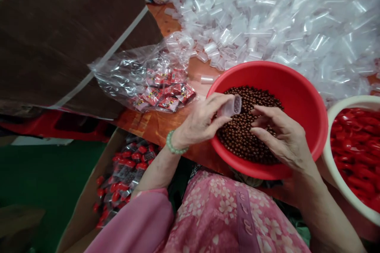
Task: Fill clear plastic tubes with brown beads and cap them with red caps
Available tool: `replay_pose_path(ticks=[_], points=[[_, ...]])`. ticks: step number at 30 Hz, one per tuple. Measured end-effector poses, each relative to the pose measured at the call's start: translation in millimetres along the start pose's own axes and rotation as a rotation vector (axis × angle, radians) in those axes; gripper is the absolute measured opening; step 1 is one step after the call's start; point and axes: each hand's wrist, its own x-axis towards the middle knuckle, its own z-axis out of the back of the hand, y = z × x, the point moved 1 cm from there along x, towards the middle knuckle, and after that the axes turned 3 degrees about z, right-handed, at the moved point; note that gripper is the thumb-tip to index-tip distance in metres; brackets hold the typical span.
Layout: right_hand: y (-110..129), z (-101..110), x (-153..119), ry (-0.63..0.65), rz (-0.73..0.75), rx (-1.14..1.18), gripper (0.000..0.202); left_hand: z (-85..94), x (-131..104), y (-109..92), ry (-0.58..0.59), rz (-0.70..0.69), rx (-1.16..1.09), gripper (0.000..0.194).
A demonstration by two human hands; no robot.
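Observation:
Over the left side of a red plastic basin (299,87), my left hand (198,120) grips a small clear plastic container (231,106) between thumb and fingers, its mouth tipped toward the right. Many small, shiny, round brown balls (246,138) fill the bottom of the basin. My right hand (282,132) hovers above the balls at the basin's right side. Its thumb and fingers are curved but apart, and I see nothing between them.
A heap of clear plastic containers (267,19) spreads behind the basin. To the right, a white tub (329,154) holds red plastic pieces. A clear bag with red packets (169,91) lies left. Below it, a box holds red-capped containers (127,170). A large brown carton (68,27) stands farther left.

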Motion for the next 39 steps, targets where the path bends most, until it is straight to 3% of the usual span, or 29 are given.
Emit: replay_pose_path(ticks=[3, 7, 10, 12, 14, 17, 19, 23, 27, 33, 36, 39], points=[[4.4, -5.7, 6.2, -0.022, -0.016, 0.077, 0.045, -17.7, -0.8, -16.1, 0.016, -0.05, -0.007, 0.059], [0.3, -10.5, 3.0, -0.054, -0.153, 0.212, 0.041, -36.4, -0.4, -15.0, 0.04, -0.052, -0.054, 0.07], [-5.0, 0.0, 0.2, -0.16, -0.222, 0.282, 0.036, -43.1, 1.7, -9.3, 0.132, -0.053, 0.006, 0.072], [-10.5, 16.2, 2.9, -0.199, -0.211, 0.171, 0.032, -44.5, 4.8, -6.8, 0.245, -0.023, 0.116, 0.07], [-19.3, 34.0, 8.6, -0.068, -0.185, -0.106, 0.032, -44.4, 9.6, -6.5, 0.392, 0.041, 0.285, 0.065], [-40.1, 48.7, 13.5, 0.5, -0.192, -0.679, 0.026, -44.0, 18.2, -10.8, 0.582, 0.115, 0.583, 0.058], [-55.1, 48.3, 10.6, 0.722, -0.19, -0.918, 0.022, -45.1, 23.4, -16.0, 0.644, 0.088, 0.728, 0.056], [-77.9, 30.2, -2.3, 0.668, -0.072, -1.052, 0.034, -51.7, 31.8, -26.2, 0.749, 0.02, 0.809, 0.055], [-86.4, 16.1, -6.4, 0.683, -0.015, -1.008, 0.03, -66.1, 39.1, -34.5, 0.897, 0.072, 0.726, 0.059], [-70.4, 11.8, 1.7, 1.006, 0.026, -0.677, 0.014, -83.8, 43.8, -35.5, 0.992, 0.076, 0.64, 0.068], [-65.1, 10.5, 4.4, 0.997, -0.049, -0.53, 0.023, -83.1, 45.3, -21.7, 0.991, 0.083, 0.541, 0.069], [-63.9, 12.0, 6.8, 0.889, -0.155, -0.3, 0.022, -78.7, 49.0, -2.8, 0.979, 0.136, 0.399, 0.07]])
